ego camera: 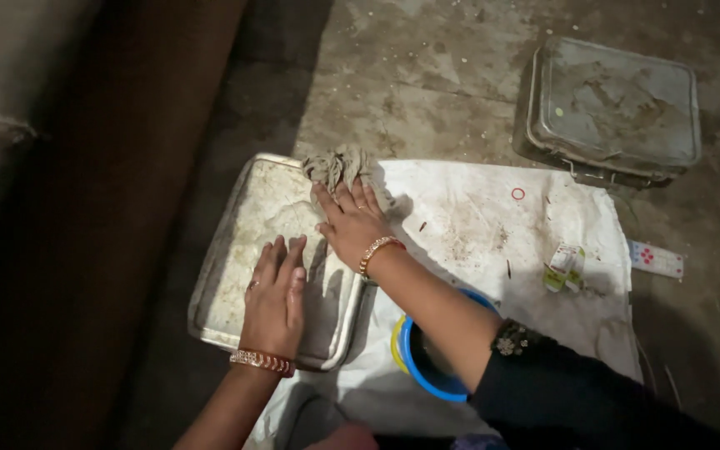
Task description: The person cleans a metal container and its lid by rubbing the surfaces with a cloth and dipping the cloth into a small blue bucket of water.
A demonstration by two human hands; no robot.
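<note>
Left hand [274,296] lies flat, fingers spread and released, palm down on the near end of a metal tray [235,250] that sits on the floor, its right edge overlapping a white cloth sheet [477,225]. Right hand [352,221] presses a crumpled grey rag [339,167] against the tray's far right corner, fingers extended over the rag rather than clenched; under that forearm a blue bowl [427,375] with a yellow rim rests on the sheet. Further right, small paper packets [566,267] lie on the sheet, and a closed metal box [614,108] stands on the floor beyond it.
</note>
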